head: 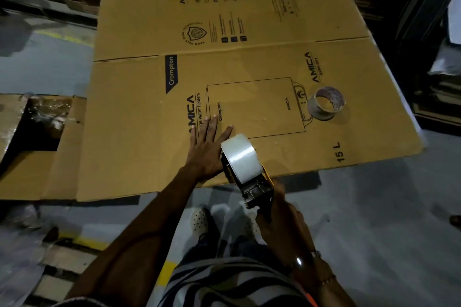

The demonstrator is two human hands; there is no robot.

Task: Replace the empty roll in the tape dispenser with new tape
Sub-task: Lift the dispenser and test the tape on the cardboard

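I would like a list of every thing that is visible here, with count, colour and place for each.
flattened carton: one, brown, printed, spread flat across the middle.
new tape roll: one, clear-white, mounted on the dispenser at the carton's near edge.
tape dispenser: one, black and yellow, in the right hand.
empty roll: one, grey-brown core, lying on the carton at right.
torn carton: one, brown, left.
floor: grey.
shoes: white, dotted, below.
left hand: flat on the carton.
right hand: grip closed on the dispenser.

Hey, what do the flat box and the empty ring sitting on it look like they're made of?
The flat box looks like brown corrugated cardboard, matte, with printed lettering and fold creases. The empty ring seems to be a cardboard tape core, greyish, perhaps with leftover film.
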